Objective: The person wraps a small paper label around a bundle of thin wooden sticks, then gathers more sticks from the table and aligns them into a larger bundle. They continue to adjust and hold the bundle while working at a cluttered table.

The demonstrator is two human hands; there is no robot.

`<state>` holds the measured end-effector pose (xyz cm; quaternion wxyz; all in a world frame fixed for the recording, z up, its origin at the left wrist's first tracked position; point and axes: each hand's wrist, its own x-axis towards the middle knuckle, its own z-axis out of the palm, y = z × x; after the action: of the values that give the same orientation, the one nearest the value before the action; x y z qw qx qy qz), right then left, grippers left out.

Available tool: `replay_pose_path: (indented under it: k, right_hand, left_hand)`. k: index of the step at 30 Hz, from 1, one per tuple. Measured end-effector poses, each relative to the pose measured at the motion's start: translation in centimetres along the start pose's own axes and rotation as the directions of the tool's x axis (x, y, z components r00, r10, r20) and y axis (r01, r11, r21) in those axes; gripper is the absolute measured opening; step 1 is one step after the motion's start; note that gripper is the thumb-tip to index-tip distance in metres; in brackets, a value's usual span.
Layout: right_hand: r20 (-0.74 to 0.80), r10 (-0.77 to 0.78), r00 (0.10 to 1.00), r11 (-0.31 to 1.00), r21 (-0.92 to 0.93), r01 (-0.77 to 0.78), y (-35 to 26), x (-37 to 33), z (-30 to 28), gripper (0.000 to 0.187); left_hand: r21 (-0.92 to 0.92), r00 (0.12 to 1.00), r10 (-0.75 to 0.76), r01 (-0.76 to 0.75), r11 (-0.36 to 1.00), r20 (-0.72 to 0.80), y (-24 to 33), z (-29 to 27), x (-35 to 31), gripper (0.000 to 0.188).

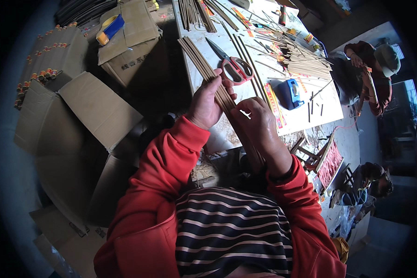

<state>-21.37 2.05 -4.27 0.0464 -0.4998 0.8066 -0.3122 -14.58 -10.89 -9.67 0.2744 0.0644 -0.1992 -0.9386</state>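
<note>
Sticks (pixel 204 62): we hold one long bundle over the table (pixel 329 109) edge, left hand (pixel 207 104) wrapped tight around it, right hand (pixel 257 121) pinching it lower. Bundle looks gathered, not bound; many loose sticks (pixel 306 65) lie unsorted beyond scissors (pixel 234 66).

A white worktable (pixel 306 116) fills the upper centre of the frame. On it, red-handled scissors (pixel 234 65) lie just right of a bundle of long thin brown sticks (pixel 201 62); a blue tape dispenser (pixel 290 92) sits further right. Brown cardboard boxes (pixel 129 37) occupy the upper left; flattened cardboard sheets (pixel 92 116) lie below them.
</note>
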Motion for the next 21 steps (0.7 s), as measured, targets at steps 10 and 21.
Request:
replay_pose_path:
  k: [10,21]
  right_hand:
    - [-0.093,-0.160,0.983,0.984,-0.091,0.152,-0.1,0.6,0.1,0.014]
    - [0.042,0.065,0.997,0.996,-0.061,-0.062,0.3,1.2,0.6,0.015]
  left_hand:
    - [-0.106,0.986,-0.167,0.169,0.980,0.028,0.2,-0.7,0.1,0.033]
    - [-0.003,0.986,-0.142,0.142,0.990,0.092,-0.3,-0.8,0.1,0.026]
